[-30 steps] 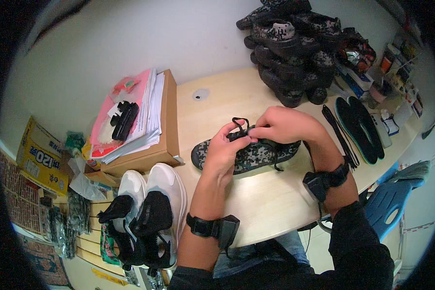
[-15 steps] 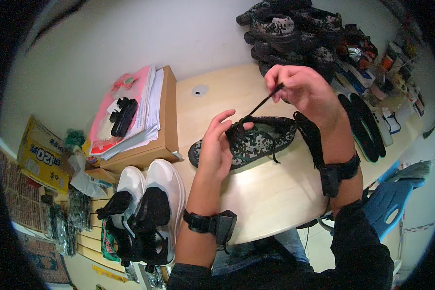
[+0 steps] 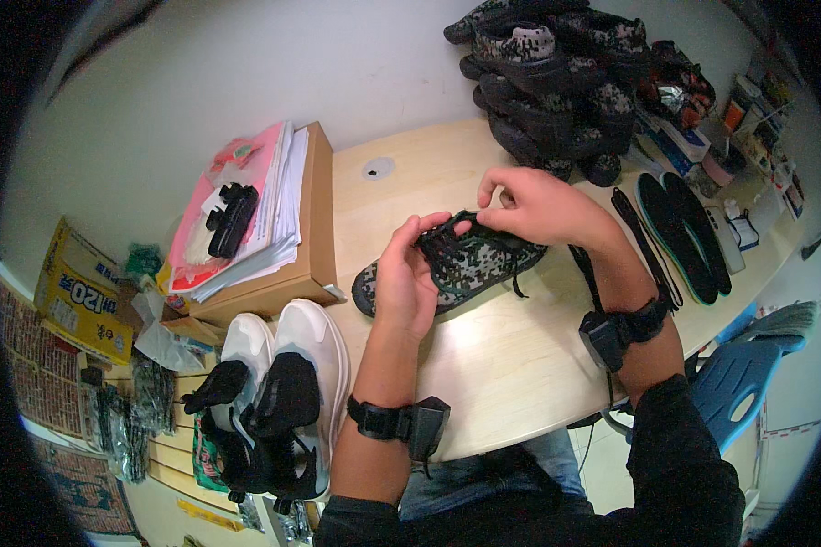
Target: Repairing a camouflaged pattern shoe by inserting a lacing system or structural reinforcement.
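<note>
A camouflage-patterned lace-up shoe [image 3: 474, 269] lies on the table, toe to the left, its black sole showing along the near edge. My left hand [image 3: 406, 283] is closed around its front part, with fingertips on the lacing. Just above the shoe's eyelets, my right hand [image 3: 543, 208] is closed in a pinch on the black shoelace, thumb and finger close to the left fingertips. The lace between those fingers is mostly hidden. A loose lace end [image 3: 518, 283] hangs over the shoe's near side. The right hand covers part of the heel and opening.
Black insoles [image 3: 686, 237] and loose black laces [image 3: 646, 246] lie at the right. More camouflage shoes [image 3: 556, 91] are piled at the back. On the left are a cardboard box [image 3: 308, 219] with papers and white-and-black sneakers [image 3: 312, 337]. A blue chair [image 3: 743, 383] stands at the right.
My right hand has come down and left from above the shoe, bringing the stretched lace back toward the eyelets. My left hand stays almost where it was on the shoe.
</note>
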`<state>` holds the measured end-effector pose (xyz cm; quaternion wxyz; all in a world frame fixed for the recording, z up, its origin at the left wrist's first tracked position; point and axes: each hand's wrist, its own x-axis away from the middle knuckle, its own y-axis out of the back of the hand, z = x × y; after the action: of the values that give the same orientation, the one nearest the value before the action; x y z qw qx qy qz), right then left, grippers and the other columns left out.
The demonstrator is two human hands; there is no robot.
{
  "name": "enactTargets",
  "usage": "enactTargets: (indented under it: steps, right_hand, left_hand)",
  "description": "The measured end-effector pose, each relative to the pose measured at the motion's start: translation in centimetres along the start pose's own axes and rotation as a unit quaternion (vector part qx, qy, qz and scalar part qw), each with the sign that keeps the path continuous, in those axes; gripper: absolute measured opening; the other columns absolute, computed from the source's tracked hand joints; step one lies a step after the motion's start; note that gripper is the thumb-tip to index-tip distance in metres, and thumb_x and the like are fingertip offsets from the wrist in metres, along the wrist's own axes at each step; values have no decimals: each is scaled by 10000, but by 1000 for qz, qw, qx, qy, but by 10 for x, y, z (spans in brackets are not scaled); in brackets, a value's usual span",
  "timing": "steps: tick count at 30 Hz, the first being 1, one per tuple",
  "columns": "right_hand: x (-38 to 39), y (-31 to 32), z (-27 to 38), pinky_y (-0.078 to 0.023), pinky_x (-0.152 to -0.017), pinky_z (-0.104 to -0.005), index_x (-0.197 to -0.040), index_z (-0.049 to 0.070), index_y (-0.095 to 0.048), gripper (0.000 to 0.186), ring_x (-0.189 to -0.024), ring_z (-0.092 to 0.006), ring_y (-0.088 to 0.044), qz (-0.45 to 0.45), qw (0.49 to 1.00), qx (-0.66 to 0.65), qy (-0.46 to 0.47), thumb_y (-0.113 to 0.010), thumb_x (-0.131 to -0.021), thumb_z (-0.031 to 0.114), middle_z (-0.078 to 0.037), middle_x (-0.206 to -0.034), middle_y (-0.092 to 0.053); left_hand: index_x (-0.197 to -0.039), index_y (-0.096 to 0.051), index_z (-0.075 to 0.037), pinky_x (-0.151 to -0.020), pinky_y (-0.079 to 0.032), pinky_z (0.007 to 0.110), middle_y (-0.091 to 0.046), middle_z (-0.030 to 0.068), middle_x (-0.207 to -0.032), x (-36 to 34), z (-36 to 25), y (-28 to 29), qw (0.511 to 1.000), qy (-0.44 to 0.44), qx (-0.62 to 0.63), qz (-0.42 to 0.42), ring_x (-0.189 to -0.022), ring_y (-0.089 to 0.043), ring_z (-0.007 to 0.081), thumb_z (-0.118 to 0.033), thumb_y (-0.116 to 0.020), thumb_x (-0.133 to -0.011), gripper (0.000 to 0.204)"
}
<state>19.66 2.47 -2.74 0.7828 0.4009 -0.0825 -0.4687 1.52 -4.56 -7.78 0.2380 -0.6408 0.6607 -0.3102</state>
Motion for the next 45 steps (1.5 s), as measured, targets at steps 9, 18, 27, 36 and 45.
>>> enactTargets:
  steps: [9, 18, 27, 36, 45]
  right_hand:
    - [-2, -9, 5, -455, -610, -355, -848, 14, -672, 205, -624, -258, -597, 114, 989, 98, -3, -608, -843, 209, -173, -692, -614]
    - [1, 2, 3, -442, -618, -369, -880, 0, -625, 268, -622, -260, -559, 241, 968, 69, 14, -523, -911, 247, -175, -723, -605]
    - [-2, 4, 3, -453, -671, -397, -857, -19, -632, 368, -706, -283, -593, 119, 992, 15, -36, -520, -909, 328, -197, -805, -626]
    - [1, 18, -9, -430, -568, -339, -785, 12, -639, 382, -578, -165, -504, 144, 989, -24, -15, -550, -914, 360, -81, -645, -583]
    - [-3, 9, 2, -524, -627, -269, -797, 2, -602, 350, -692, -96, -569, 251, 957, -97, -105, -506, -952, 301, -26, -737, -601]
  left_hand:
    - [-1104, -598, 26, -911, -452, 312, -646, 138, -1019, -1, 4, 1, 996, -34, -85, -13, -964, -604, 203, -298, -391, -977, 405]
    - [-1165, -552, 58, -915, -469, 340, -638, 189, -1048, 1, 0, -2, 1000, -2, -14, 19, -974, -616, 240, -376, -349, -978, 514]
    - [-1146, -532, 8, -827, -525, 373, -634, 208, -991, 0, -6, 10, 999, 23, -32, 32, -946, -625, 265, -393, -383, -969, 463]
    - [-1389, -337, -78, -526, -322, 238, -423, -45, -821, 5, -9, 1, 920, -155, -355, -56, -649, -372, 54, -230, -553, -915, 542]
    - [-1455, -129, -46, -1020, -279, 495, -381, 258, -1306, 3, 23, -1, 635, -222, -730, -118, -1244, -345, 383, -271, -768, -649, 1053]
